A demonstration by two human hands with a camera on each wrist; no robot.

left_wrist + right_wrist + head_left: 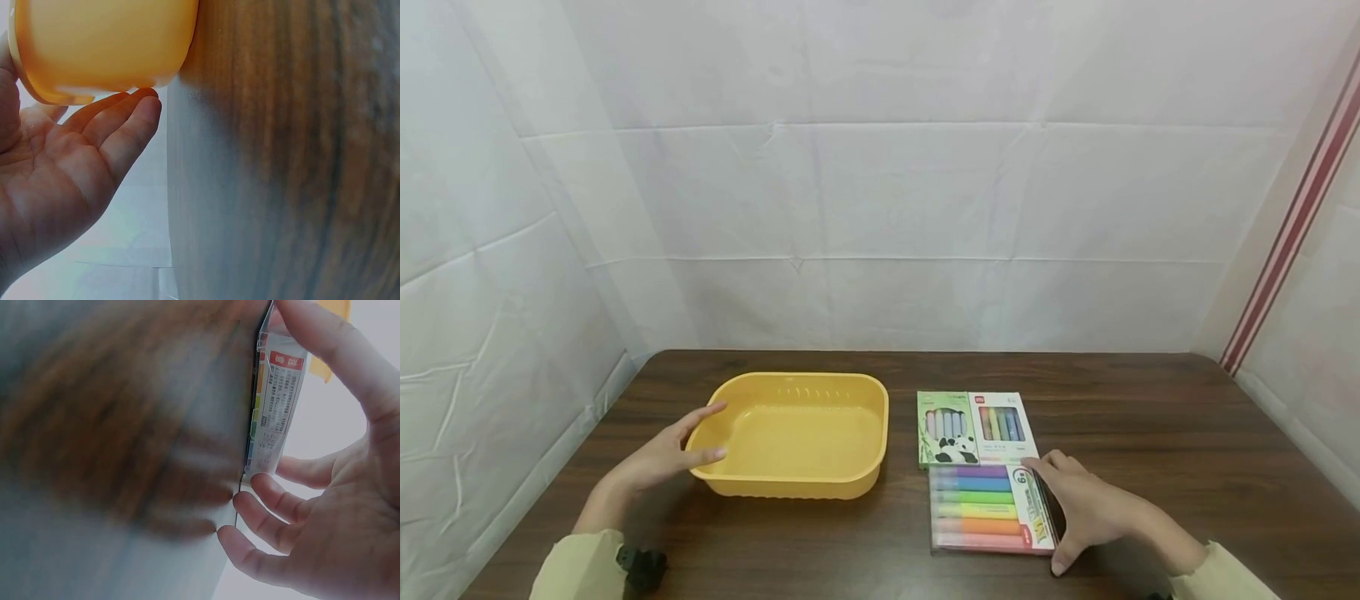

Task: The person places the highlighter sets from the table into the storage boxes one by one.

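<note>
A yellow plastic basket (790, 486) stands on the table, left of the middle. My left hand (655, 458) holds its left end, thumb and a finger over the rim; in the left wrist view, other fingers (128, 140) lie along the outer wall. On the right lies a clear pack of rainbow-coloured highlighters (976, 510). Its right end is spanned by my right hand (1093, 504), which grips it with the thumb at the near corner and the index finger at the far one. The right wrist view shows the pack's printed end (281, 394) between them.
Just behind the highlighters, a green panda box of pens (947, 429) and a white box of coloured pens (1002, 427) lie side by side. All of it sits on a dark wooden table (1150, 417), with white sheeting (887, 192) hanging behind and at the sides.
</note>
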